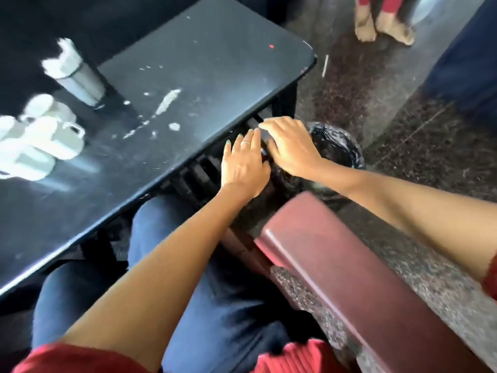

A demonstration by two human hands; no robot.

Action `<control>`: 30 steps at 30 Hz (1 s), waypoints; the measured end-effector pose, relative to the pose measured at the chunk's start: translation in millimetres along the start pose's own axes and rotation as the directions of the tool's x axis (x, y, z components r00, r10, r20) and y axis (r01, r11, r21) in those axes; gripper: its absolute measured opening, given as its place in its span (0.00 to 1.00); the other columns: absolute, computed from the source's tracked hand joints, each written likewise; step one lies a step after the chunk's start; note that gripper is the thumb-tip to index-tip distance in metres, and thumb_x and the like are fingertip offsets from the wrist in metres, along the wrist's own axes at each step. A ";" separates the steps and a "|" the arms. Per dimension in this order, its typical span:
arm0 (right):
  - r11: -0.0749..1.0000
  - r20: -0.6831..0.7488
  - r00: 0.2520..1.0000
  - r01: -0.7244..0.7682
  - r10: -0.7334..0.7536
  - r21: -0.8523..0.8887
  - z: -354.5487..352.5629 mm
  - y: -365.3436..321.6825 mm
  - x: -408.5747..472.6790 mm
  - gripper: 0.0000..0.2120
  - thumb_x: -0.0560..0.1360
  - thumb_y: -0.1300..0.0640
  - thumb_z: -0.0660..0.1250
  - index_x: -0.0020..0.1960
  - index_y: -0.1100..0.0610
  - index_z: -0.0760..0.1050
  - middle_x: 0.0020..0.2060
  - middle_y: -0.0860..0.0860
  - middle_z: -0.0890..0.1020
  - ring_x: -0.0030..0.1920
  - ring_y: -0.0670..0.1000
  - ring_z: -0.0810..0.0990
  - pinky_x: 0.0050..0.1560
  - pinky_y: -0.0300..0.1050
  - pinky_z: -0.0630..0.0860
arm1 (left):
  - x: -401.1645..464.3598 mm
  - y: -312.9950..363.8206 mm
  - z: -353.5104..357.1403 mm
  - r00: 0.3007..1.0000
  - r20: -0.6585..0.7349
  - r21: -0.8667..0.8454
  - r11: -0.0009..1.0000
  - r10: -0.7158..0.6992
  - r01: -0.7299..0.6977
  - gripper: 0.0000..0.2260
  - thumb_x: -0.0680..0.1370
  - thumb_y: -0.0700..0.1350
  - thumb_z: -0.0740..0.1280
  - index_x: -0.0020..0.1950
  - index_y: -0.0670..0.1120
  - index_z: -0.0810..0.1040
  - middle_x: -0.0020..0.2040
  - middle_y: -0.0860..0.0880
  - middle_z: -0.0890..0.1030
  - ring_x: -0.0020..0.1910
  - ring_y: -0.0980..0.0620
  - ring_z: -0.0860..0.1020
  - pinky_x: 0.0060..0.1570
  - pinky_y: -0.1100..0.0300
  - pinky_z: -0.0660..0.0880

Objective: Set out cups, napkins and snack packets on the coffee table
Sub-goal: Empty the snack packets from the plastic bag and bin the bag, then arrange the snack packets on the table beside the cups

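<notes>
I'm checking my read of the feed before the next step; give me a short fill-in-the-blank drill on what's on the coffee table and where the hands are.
1. The white cups stand on the ____ coffee table.
2. The napkin holder stands ____ the cups, further from the person.
3. The left hand and the right hand reach past the table's edge to a black ____ on the floor.
4. A ____ shows on a finger of the left hand.

Missing words: black; behind; bag; ring

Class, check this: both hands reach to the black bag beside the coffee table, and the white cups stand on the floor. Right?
Not quite. In the head view the white cups stand on the coffee table, not the floor. Both hands, left hand and right hand, do reach to the black bag.
</notes>
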State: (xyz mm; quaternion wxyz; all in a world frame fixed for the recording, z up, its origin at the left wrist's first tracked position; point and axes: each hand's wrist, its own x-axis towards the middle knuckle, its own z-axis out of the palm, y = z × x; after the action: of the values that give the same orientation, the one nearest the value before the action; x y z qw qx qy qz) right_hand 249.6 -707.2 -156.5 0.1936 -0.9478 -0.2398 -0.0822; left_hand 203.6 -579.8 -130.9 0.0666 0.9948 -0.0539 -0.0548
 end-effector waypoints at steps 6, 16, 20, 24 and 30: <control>0.960 0.132 0.953 0.279 -0.274 -0.017 -51.7 -79.5 46.0 0.24 0.77 0.56 0.60 0.72 0.58 0.63 0.71 0.55 0.67 0.70 0.56 0.66 0.67 0.52 0.62 | -39.9 -64.3 -60.0 0.978 -0.175 0.027 0.992 -0.114 0.121 0.32 0.78 0.50 0.61 0.78 0.42 0.51 0.77 0.43 0.59 0.77 0.46 0.57 0.75 0.47 0.51; 0.767 0.386 0.740 0.631 -0.551 -0.115 -77.9 -248.0 92.0 0.31 0.76 0.53 0.61 0.75 0.56 0.54 0.74 0.54 0.60 0.72 0.57 0.61 0.69 0.56 0.60 | -143.8 -169.6 -127.2 0.884 -0.342 -0.014 0.942 -0.319 0.335 0.32 0.77 0.50 0.61 0.78 0.43 0.53 0.76 0.44 0.62 0.75 0.44 0.60 0.74 0.47 0.54; 0.673 0.417 0.643 0.734 -0.642 -0.096 -54.3 -320.8 85.6 0.34 0.75 0.52 0.62 0.76 0.57 0.51 0.74 0.54 0.59 0.72 0.57 0.60 0.69 0.55 0.60 | -200.2 -221.6 -137.7 0.831 -0.368 -0.002 0.894 -0.418 0.449 0.30 0.77 0.51 0.62 0.76 0.43 0.56 0.75 0.45 0.63 0.74 0.45 0.62 0.73 0.47 0.54; 0.597 0.455 0.541 0.802 -0.707 -0.026 -23.3 -391.0 74.6 0.35 0.77 0.49 0.61 0.77 0.56 0.48 0.76 0.52 0.56 0.74 0.55 0.56 0.71 0.54 0.57 | -259.6 -279.5 -148.9 0.708 -0.367 -0.117 0.785 -0.603 0.608 0.32 0.77 0.53 0.62 0.77 0.44 0.54 0.77 0.46 0.61 0.75 0.46 0.59 0.74 0.45 0.49; 0.495 0.482 0.406 0.866 -0.777 0.067 18.0 -486.9 61.4 0.34 0.77 0.48 0.60 0.77 0.55 0.47 0.76 0.53 0.55 0.73 0.57 0.57 0.70 0.55 0.59 | -344.2 -363.0 -168.7 0.244 -0.307 -0.592 0.386 -0.920 0.707 0.29 0.76 0.52 0.63 0.75 0.43 0.61 0.73 0.42 0.67 0.71 0.41 0.66 0.71 0.45 0.60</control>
State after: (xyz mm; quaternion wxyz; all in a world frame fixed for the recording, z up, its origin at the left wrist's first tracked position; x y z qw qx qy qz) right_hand 67.4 -279.5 1.9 -0.0268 -0.7089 -0.7040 0.0323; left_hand -80.7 -161.4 20.1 0.2070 0.8010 0.5139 0.2269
